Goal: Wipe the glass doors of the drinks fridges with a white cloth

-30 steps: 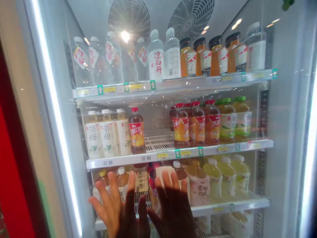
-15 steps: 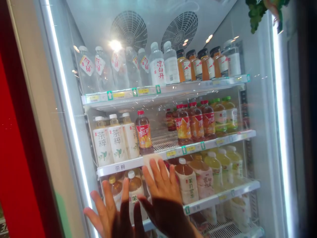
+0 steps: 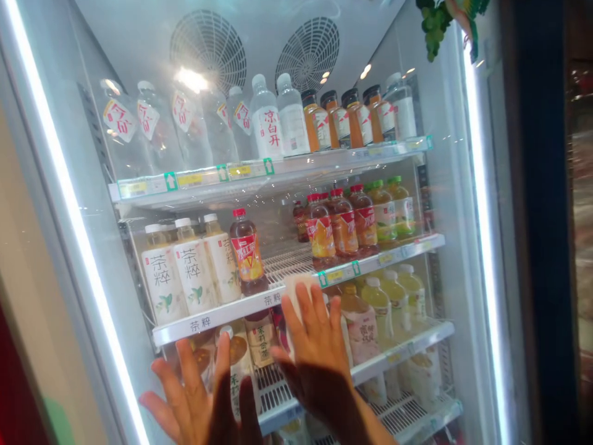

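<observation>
My right hand (image 3: 317, 340) lies flat with its fingers stretched against the glass door of a drinks fridge. Under its palm and fingers it holds a white cloth (image 3: 295, 285) pressed to the glass; most of the cloth is hidden by the hand. To the left, my left hand (image 3: 199, 395) is open, fingers spread, with nothing in it. It is at the lower part of the glass, and whether it touches cannot be told. Behind the glass, a red-capped tea bottle (image 3: 248, 253) stands on the middle shelf (image 3: 241, 306), above and between the hands.
Inside, clear water bottles (image 3: 266, 123) and black-capped bottles (image 3: 357, 120) line the top shelf. White-labelled bottles (image 3: 194, 272) stand at middle left, several red-capped bottles (image 3: 343, 225) at right. Bright light strips (image 3: 55, 154) run down both sides. A grape decoration (image 3: 434, 28) hangs upper right.
The view has shifted to the right, so the fridge appears further left. My right hand and the cloth have moved right across the glass; my left hand remains spread at the lower left.
</observation>
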The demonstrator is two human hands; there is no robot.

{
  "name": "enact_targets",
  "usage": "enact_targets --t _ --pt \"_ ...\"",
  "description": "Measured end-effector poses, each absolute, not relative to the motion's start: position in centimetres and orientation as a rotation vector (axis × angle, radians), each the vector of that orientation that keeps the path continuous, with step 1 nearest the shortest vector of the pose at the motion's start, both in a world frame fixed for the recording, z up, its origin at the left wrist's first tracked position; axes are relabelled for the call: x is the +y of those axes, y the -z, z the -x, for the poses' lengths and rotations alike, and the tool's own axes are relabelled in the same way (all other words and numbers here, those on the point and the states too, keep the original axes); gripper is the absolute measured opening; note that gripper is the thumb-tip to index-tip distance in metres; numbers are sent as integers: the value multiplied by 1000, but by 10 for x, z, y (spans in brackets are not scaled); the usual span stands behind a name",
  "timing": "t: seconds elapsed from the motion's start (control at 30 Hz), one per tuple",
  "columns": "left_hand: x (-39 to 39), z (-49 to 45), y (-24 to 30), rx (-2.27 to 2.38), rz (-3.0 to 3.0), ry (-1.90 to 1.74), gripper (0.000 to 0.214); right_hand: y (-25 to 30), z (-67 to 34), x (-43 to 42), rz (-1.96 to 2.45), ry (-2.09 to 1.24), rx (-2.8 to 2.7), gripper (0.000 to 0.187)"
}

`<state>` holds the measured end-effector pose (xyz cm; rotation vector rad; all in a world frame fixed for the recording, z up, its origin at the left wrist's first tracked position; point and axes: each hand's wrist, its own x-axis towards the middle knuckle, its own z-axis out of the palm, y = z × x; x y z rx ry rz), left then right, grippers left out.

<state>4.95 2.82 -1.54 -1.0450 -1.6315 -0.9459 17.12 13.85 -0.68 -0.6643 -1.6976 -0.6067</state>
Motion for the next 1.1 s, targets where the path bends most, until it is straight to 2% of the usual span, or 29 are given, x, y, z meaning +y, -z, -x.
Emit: enact_targets --t 0.1,0.17,0.33,0.4,0.57,0.63,0.8,0.87,1.1 --pt "36 -70 6 -1601 1104 961 85 -43 -195 155 687 582 -1672 76" --pt "45 -88 3 -1583 1116 967 84 -46 -206 161 680 581 -1687 76" --pt "73 -137 4 -1611 1098 970 82 48 -225 173 735 647 -1697 72" --pt "85 -156 2 -1602 1126 963 85 61 -241 188 759 659 -1670 73" --pt "119 -208 -7 -1533 1202 1001 84 -21 -311 238 686 620 -1682 78" --pt "134 -230 -7 -1512 1203 1010 84 -35 -338 252 672 600 -1703 77" --pt "167 -280 5 -1486 1214 1052 82 42 -383 271 602 586 -1746 73" --pt "177 -295 8 -1487 1236 1044 83 57 -401 283 598 595 -1759 72" --pt "202 -323 -4 -1465 1295 1002 78 -36 -469 340 698 542 -1680 72"
